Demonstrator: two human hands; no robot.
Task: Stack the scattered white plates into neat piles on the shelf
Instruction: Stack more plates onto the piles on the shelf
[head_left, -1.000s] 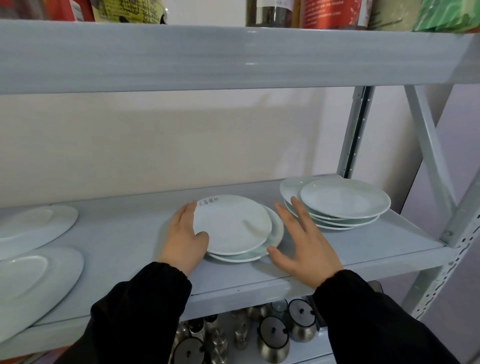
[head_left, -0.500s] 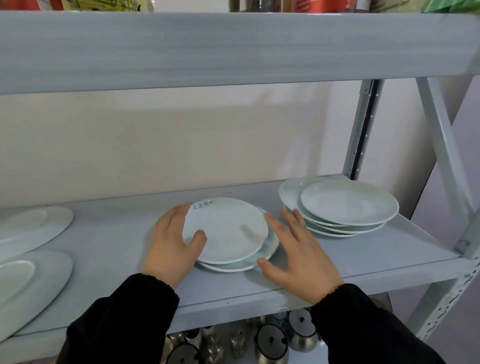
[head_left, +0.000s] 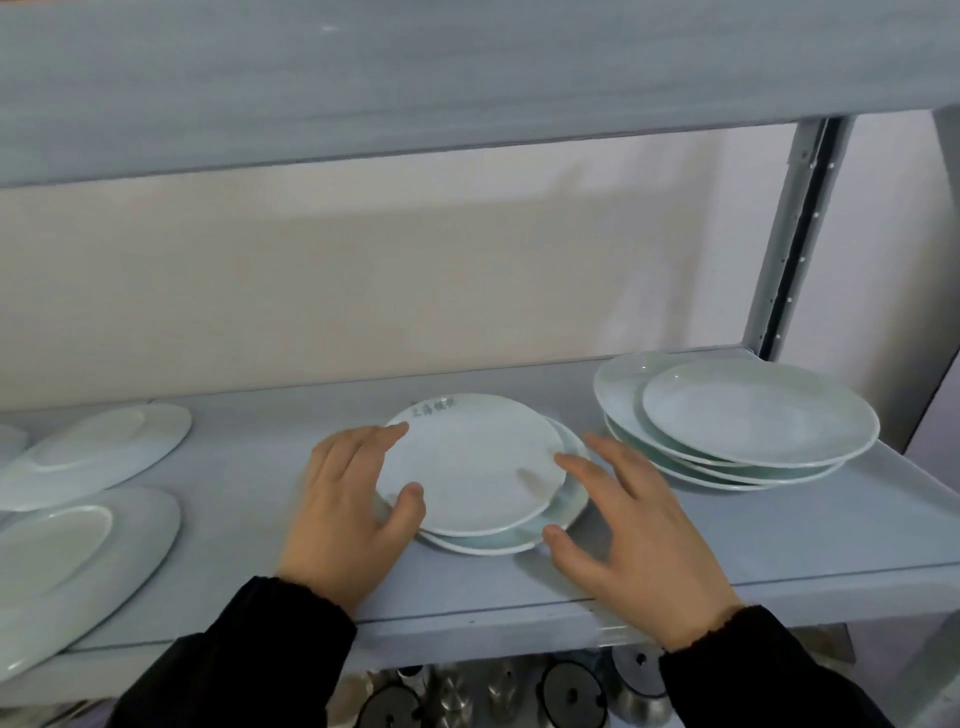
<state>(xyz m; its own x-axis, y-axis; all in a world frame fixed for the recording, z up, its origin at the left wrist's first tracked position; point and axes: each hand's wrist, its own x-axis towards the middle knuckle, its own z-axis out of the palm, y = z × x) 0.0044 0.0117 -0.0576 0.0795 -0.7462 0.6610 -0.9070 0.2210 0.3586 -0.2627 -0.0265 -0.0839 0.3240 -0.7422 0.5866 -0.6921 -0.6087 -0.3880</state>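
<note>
On the middle of the grey shelf (head_left: 779, 530), both hands frame a pair of small white plates. The left hand (head_left: 343, 509) has its fingers spread along the left rim of the top plate (head_left: 467, 462), the thumb resting on that plate's upper face and the other fingers curving round its far-left edge. The right hand (head_left: 634, 525) is spread wide, its fingertips touching the right rim of the top plate and its thumb against the near edge of the lower plate (head_left: 566, 506). The top plate sits offset to the left on the lower one, so the 2 are not squared up; faint dark lettering shows at its far rim.

Both wrists come from black sleeves (head_left: 249, 660) at the near edge of the shelf, palms down, forearms angled inward.

To the right, near the metal upright (head_left: 795, 234), stands a loose pile of larger plates (head_left: 753, 415), about 4 of them, edges uneven. At the left lie 2 more large plates (head_left: 72, 561), one behind the other, overlapping slightly. A beige wall (head_left: 363, 291) backs the shelf, and another grey shelf board (head_left: 415, 78) runs overhead. Below, metal lidded pots (head_left: 571, 696) show with black knobs.
</note>
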